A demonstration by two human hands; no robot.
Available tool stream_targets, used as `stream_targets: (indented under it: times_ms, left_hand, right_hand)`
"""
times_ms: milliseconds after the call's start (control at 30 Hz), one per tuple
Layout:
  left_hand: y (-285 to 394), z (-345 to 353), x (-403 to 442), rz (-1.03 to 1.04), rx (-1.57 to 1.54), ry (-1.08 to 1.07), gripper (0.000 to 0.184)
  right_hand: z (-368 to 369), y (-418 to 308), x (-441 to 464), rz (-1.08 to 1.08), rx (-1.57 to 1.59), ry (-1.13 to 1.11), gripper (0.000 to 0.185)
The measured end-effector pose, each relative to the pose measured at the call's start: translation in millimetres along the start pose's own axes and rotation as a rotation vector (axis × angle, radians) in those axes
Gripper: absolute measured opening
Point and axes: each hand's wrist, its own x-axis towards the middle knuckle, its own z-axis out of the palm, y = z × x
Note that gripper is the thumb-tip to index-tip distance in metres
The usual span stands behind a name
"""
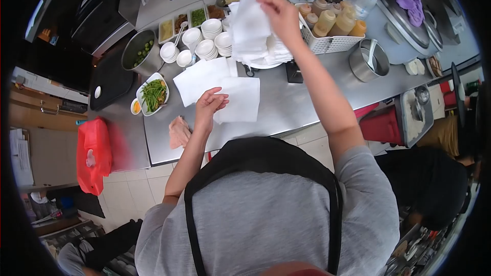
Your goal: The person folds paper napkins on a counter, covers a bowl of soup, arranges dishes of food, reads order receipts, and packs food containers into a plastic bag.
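My right hand (pixel 281 17) is raised over the back of the counter, fingers pinched on the edge of a white paper sheet (pixel 250 12). Below that sheet is a pile of more white paper (pixel 250 46) on a white plate. My left hand (pixel 210 103) is over the counter with fingers loosely curled and slightly apart, nothing visible in them. Beside and under it lie white paper sheets laid flat, one nearer me (pixel 240 102) and one behind (pixel 199 79). A crumpled pale pinkish cloth or glove (pixel 179 131) rests near my left wrist.
Stacks of small white bowls (pixel 206 48) stand left of the pile. A dish of green vegetables (pixel 153 95), a pot (pixel 143 51) and a red plastic bag (pixel 94 153) are further left. To the right are a basket (pixel 332 45) of sauce bottles and a metal pot (pixel 367 63).
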Motion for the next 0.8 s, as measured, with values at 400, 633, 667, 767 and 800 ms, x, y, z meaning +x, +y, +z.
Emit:
stream_targets:
  times_ms: [400,633,667,767,800]
  left_hand:
    - [-38.0,-45.1,7.3,0.063,0.202,0.088,0.026]
    - [-73.8,-38.1,35.5,0.25,0.568,0.174,0.035]
    - [-77.9,-37.9,43.5,0.248,0.569,0.177,0.035]
    - [-87.5,-40.5,54.2,0.221,0.51,0.129,0.04]
    - [-83.9,-41.1,54.5,0.192,0.518,0.12,0.042]
  right_hand:
    - [16.7,1.6,-47.3,-0.139,-0.199,-0.208,0.016]
    - [62.6,83.4,-189.4,-0.003,-0.386,-0.566,0.024]
    - [68.3,88.9,-192.4,-0.01,-0.482,-0.532,0.022]
    - [72.6,93.6,-195.0,-0.01,-0.562,-0.537,0.018]
    - [72.1,89.0,-192.6,-0.002,-0.547,-0.576,0.016]
